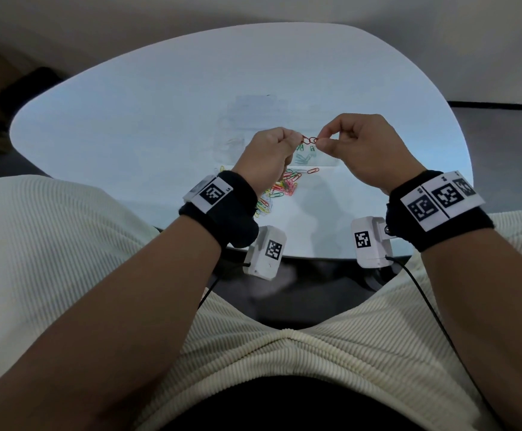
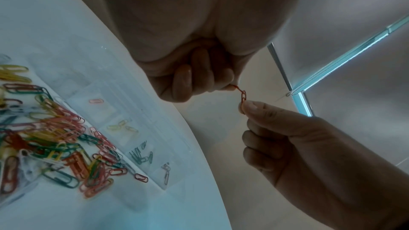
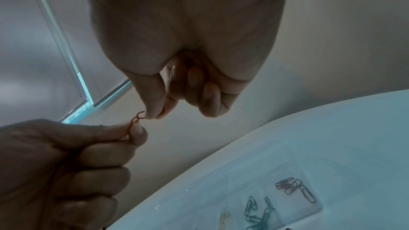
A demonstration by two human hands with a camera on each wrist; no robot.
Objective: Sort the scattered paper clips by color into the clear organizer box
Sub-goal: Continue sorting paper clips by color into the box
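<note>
A: We've got both hands up over the clear plastic organizer box [image 1: 272,135], and that box is our landmark. Left hand [image 1: 267,157] pinches one end of two small red wire paper clips hooked together [image 1: 309,140]; right hand [image 1: 368,147] pinches the other end. Thumb and forefinger do the pinching on each side, with the other fingers curled in.

B: Agreed. The linked pair hangs in the air above the box, touching nothing but our fingertips. Step?

A: We'd call it untangling: two reds snagged, being pulled apart before either goes in.

B: And the box?

A: The left wrist view shows it lying flat on the round white table [image 1: 129,119], with a few pink, yellow, green and silver clips already in separate compartments. The loose multicoloured heap of paper clips [image 1: 279,189] sits just on our side of the box, with one stray red clip [image 1: 312,170] at its near edge. So we judge it early, since most are still unsorted.

B: Next move?

A: We'd guess a twist, not a straight pull, to slide one loop out of the other. Then drop both into the red compartment. From here we can't tell which cell that is.

B: Risk?

A: A clip could spring off or bend open.
</note>
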